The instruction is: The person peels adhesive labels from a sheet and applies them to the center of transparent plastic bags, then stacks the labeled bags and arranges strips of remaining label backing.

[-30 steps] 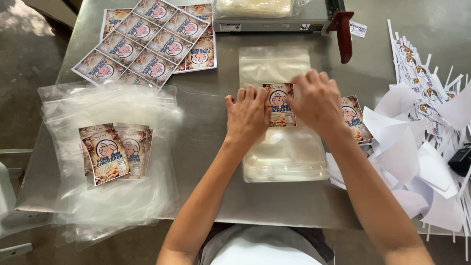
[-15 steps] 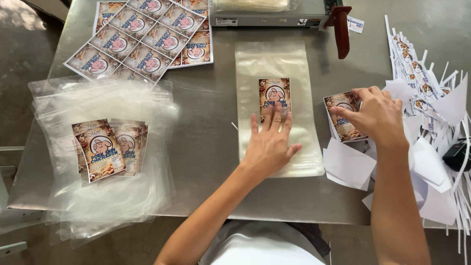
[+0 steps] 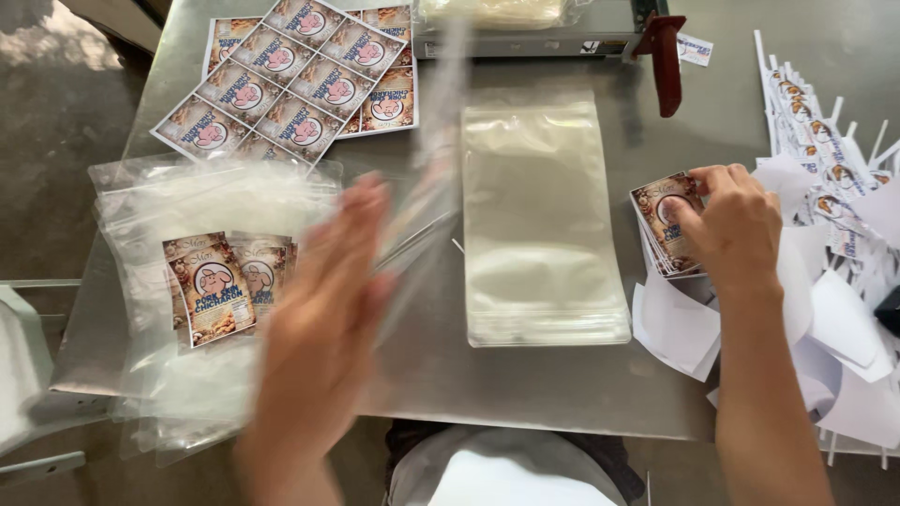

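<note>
The left hand [image 3: 323, 319], blurred, is carrying a clear plastic bag [image 3: 427, 201] toward the heap of labelled bags [image 3: 187, 281] on the near left; I cannot tell how its fingers are gripping. The right hand [image 3: 731, 225] is pinching the top sticker off a small label stack [image 3: 664, 225], so labelling looks under way. Beyond, the stack of unlabelled bags [image 3: 544, 225] is lying mid-table, sticker sheets [image 3: 291, 80] farther back.

The left hand [image 3: 323, 337], which lay pressing a label on the bag stack [image 3: 544, 225] at centre frame, has swung to the lower left, blurred, carrying a clear bag [image 3: 427, 206]. The stack's top is now unlabelled. The right hand [image 3: 736, 225] has closed its grip on the sticker pile [image 3: 661, 225].
</note>
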